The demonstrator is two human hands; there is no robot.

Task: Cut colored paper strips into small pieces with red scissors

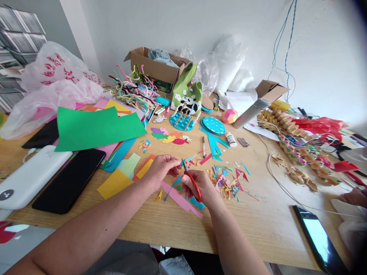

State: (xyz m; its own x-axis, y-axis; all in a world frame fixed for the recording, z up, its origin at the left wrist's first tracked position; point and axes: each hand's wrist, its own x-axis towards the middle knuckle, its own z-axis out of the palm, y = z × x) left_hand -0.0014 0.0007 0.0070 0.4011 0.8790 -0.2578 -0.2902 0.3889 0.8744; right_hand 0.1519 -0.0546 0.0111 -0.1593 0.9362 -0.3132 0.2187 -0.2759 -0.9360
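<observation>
My right hand (pixel 204 182) grips a pair of scissors (pixel 195 188) with red handles, blades pointing up and away from me. My left hand (pixel 162 170) is pinched close beside the blade tips; whatever its fingertips hold is too small to make out. Beneath and between the hands lie a pink paper strip (pixel 180 199) and blue paper scraps. A heap of coloured paper clippings (pixel 226 181) sits just right of my right hand. Beyond the hands are several coloured paper fish (pixel 173 138), a small pile of tiny paper bits (pixel 145 146) and a pen (pixel 203 147).
Green paper (pixel 97 130) tops coloured sheets at left, near a white power bank (pixel 31 177) and a black phone (pixel 70 179). Farther back are pipe cleaners (pixel 134 89), a cardboard box (pixel 140 63) and a green panda bag (pixel 186 95). Another person's hand (pixel 355 196) shows at right, by a lit phone (pixel 318 236).
</observation>
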